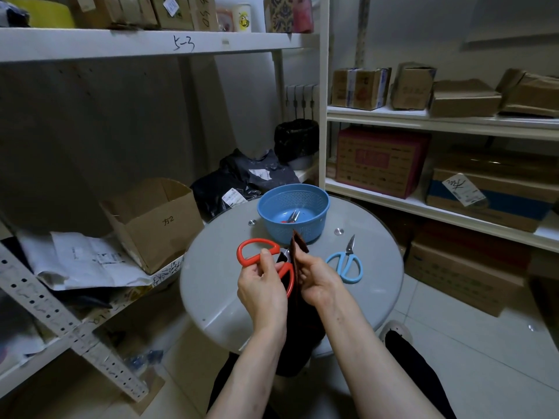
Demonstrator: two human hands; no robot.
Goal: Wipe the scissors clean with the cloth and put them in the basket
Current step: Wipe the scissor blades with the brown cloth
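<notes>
L hand (261,285) grip tight on red scissors (257,241), R hand (316,281) on cloth (298,243); blue basket (272,225) holds another pair (293,216)

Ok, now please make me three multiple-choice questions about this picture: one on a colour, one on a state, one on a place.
1. Which colour are the scissors in the left hand?
A. green
B. black
C. red

2. The right hand:
A. lies flat on the table
B. grips the dark cloth
C. is open and empty

3. Where do the blue scissors lie?
A. on the table, to the right of the right hand
B. in the left hand
C. wrapped in the cloth

Answers: 1 C, their handles are red. 2 B, its fingers are curled round the cloth. 3 A, they lie on the table and neither hand touches them.
</notes>
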